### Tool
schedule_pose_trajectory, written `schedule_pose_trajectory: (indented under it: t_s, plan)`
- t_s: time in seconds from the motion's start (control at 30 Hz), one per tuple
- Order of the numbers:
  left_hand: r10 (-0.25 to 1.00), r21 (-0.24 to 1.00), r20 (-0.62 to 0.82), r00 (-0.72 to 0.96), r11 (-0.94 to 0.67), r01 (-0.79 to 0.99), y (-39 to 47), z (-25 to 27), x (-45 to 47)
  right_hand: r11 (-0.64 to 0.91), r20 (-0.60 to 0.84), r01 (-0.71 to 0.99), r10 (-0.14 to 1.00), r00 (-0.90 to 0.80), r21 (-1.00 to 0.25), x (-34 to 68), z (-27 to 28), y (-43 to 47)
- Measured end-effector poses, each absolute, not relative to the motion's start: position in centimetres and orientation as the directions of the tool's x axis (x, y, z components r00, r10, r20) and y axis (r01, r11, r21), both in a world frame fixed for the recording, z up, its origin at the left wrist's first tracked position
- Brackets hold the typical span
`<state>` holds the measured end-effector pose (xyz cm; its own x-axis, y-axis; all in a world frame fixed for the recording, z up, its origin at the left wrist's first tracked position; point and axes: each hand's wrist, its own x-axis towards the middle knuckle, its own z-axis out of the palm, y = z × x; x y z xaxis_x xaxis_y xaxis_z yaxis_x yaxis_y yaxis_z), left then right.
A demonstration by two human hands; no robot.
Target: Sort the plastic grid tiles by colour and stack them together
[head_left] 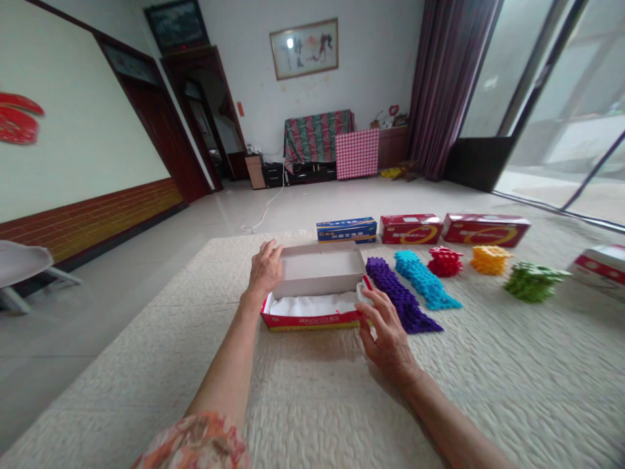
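Note:
In front of me a red cardboard box (312, 322) lies with its lid (322, 264) raised at the back, showing the plain pale inside. A folded white cloth or liner (312, 304) fills the box. My left hand (265, 268) has its fingers bent round the left edge of the lid. At the box's right end is my right hand (385, 326), its fingers apart and the fingertips by the corner and a whitish bit of the contents. Whether those fingertips press on it is hard to make out. Just right of the box lies a purple strip of interlocking plastic pieces (398, 293).
Beyond the purple strip lie a blue strip (424, 280) and red (444, 261), yellow (489, 260) and green (534, 281) plastic clusters. Behind them stand a blue box (346, 230) and two red boxes (411, 229). Another box (600, 273) sits far right on the quilted cover (312, 404).

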<state>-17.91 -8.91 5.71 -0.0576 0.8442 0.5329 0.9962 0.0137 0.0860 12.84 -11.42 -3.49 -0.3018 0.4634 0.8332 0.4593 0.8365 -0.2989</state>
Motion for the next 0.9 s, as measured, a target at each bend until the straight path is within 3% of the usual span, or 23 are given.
schedule_pose_trajectory:
  t_s: [0.07, 0.17, 0.4, 0.77, 0.9]
  plan:
    - [0.863, 0.015, 0.5, 0.064, -0.083, 0.996, -9.9, 6.2, -17.0, 0.841, 0.839, 0.459, 0.451, -0.305, -0.286, 12.9, -3.4, -11.4]
    - [0.897, 0.016, 0.407, 0.172, -0.195, 0.981, -10.7, 6.2, -16.5, 0.843, 0.842, 0.463, 0.443, -0.308, -0.275, 12.9, -3.3, -11.3]
    - [0.929, 0.292, 0.296, 0.222, -0.31, 0.905, -10.5, 5.1, -18.3, 0.855, 0.861, 0.462, 0.405, -0.306, -0.238, 13.1, -3.3, -11.1]
    - [0.942, 0.375, 0.298, 0.153, -0.263, 0.889, -8.1, 4.6, -17.6, 0.877, 0.832, 0.411, 0.41, -0.374, -0.248, 13.2, -1.6, -9.8]
    - [0.963, 0.399, 0.232, 0.14, -0.225, 0.889, -6.8, 5.9, -17.3, 0.886, 0.814, 0.397, 0.406, -0.415, -0.239, 13.8, -1.1, -8.3]
